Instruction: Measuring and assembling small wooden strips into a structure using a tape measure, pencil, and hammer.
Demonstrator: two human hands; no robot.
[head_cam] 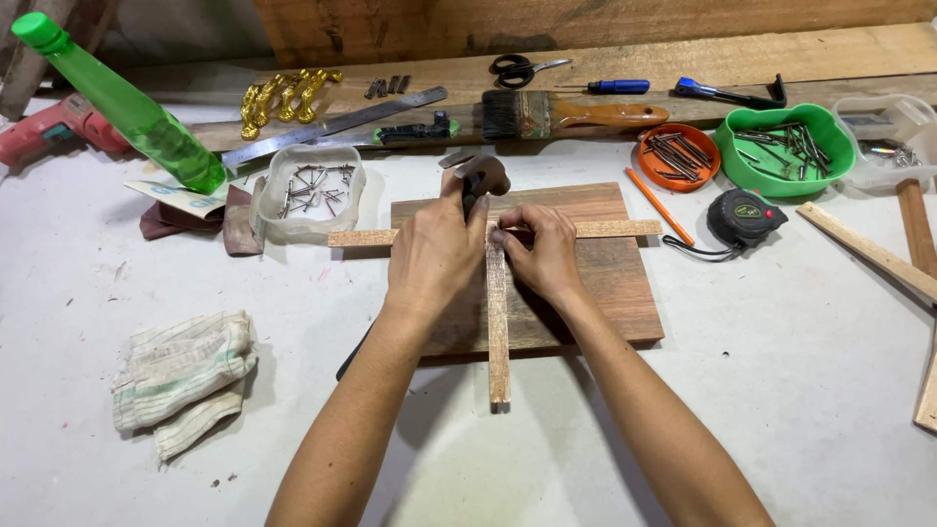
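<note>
The left hand [434, 249] covers most of the hammer [480, 181], so its grip on the handle cannot be judged. The right hand [542, 256] hides where the two wooden strips [498, 322] cross. The pink drill [49, 129] and right-hand battens [922, 293] run off frame.

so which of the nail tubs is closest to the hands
The clear tub, just left of the board, beside the left hand. The orange tub and the green tub sit farther off, up right.

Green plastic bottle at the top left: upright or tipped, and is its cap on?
Tipped. The green bottle leans with its base near the sandpaper and its neck pointing up-left; the green cap is on.
</note>
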